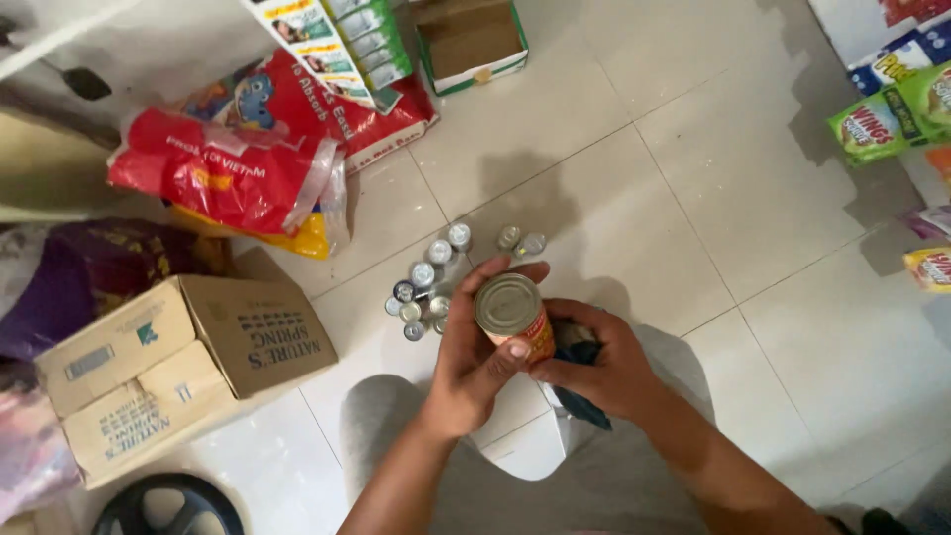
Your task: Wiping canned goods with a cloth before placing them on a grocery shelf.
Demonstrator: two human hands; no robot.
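I hold a tin can (512, 313) with a silver lid and an orange label over my lap. My left hand (474, 357) wraps its side, thumb on the label. My right hand (600, 361) steadies the can from the right and also grips a dark blue cloth (580, 396). Beyond the can, several small silver-topped cans (428, 282) stand together on the white tiled floor (693, 178).
A brown cardboard box (168, 367) lies at the left, with red plastic bags (238, 159) behind it. An open green-edged carton (469, 40) and a tall printed box (337, 45) stand at the top. Snack packets (892, 119) line the right edge. A dark round object (168, 505) sits bottom left.
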